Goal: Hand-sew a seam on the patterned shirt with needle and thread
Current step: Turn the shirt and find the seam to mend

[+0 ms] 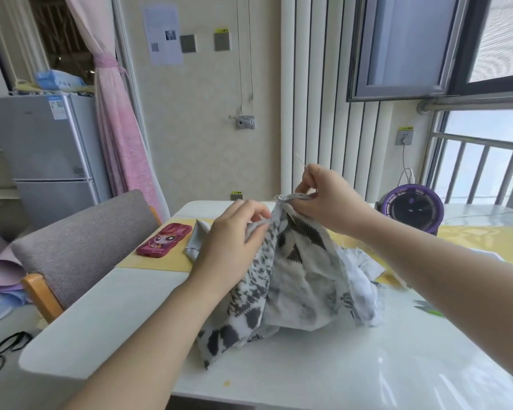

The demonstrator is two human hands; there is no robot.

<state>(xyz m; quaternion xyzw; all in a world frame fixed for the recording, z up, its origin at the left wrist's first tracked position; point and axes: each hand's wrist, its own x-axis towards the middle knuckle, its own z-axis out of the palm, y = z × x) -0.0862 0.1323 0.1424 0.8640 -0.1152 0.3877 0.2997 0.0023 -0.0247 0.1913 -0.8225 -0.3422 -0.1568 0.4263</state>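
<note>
Head view

1. The shirt (296, 279), white with a grey pattern, is at the middle of the table (338, 368). Its lower folds rest on the table top. Its upper edge is lifted clear of the table, between the two hands.
2. The left hand (231, 238) is on the left side of the raised edge. Its fingers (256, 229) are curled and pinch a fold of the shirt.
3. The right hand (329, 202) is just beside the left hand, at the highest point of the shirt. Its fingers (308, 180) are closed in a pinch on the needle (301, 160). The needle points up and to the left, above the cloth. The lower fingers of this hand touch the raised shirt edge.
4. The thread is too fine to make out.
5. A yellow mat (163, 263) runs across the table behind the shirt. A red phone case (164, 239) lies on the mat near the left edge of the table, well apart from the shirt.
6. A purple fan (412, 210) stands toward the far right corner of the table.
7. A grey chair (83, 244) stands against the left edge of the table.
8. A silver fridge (48, 155) and a pink curtain (122, 128) stand behind the chair.
</note>
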